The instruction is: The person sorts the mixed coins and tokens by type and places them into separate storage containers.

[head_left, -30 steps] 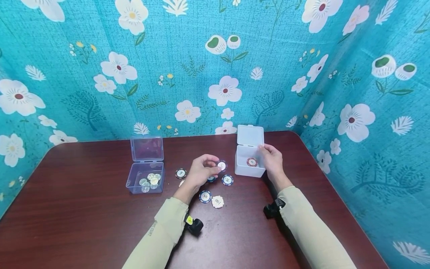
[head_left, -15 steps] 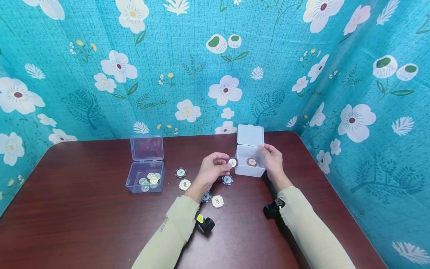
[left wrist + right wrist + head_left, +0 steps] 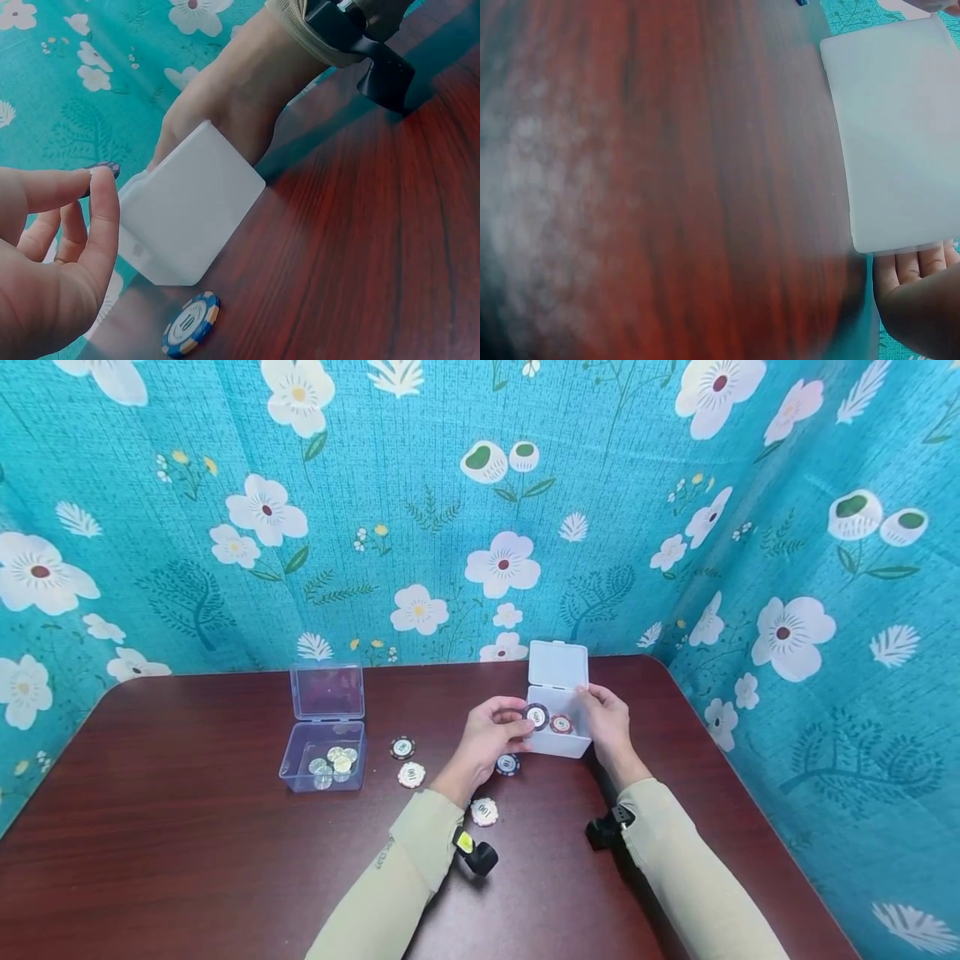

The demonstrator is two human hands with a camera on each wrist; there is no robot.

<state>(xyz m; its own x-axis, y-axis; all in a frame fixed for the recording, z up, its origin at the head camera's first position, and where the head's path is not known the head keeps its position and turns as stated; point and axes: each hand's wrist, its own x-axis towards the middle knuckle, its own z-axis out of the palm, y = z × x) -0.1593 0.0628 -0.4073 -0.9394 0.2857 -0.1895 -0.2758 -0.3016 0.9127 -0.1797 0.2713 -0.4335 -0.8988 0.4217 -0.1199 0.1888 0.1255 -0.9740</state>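
Observation:
My left hand [image 3: 487, 737] pinches a dark poker chip [image 3: 536, 717] between thumb and fingers, held over the left side of an open white plastic box [image 3: 558, 744]. Inside that box lies a red-edged poker chip [image 3: 561, 724]. The right hand [image 3: 609, 720] grips the box's right wall, thumb at the rim. In the left wrist view the held chip [image 3: 112, 169] shows edge-on at the fingertips, and the box [image 3: 191, 210] hides part of the right hand. The right wrist view has the fingers [image 3: 907, 266] along the box's side.
A blue-edged chip [image 3: 507, 765] lies in front of the white box. Farther left are a black-edged chip [image 3: 402, 747] and a white chip [image 3: 411, 774]; another white chip [image 3: 484, 812] lies nearer. A clear purple box [image 3: 287, 768] with several coins stands open. A floral curtain [image 3: 420, 527] hangs behind.
My left hand has carried the dark chip rightward from the loose chips to the white box. The right hand has stayed at the box's side.

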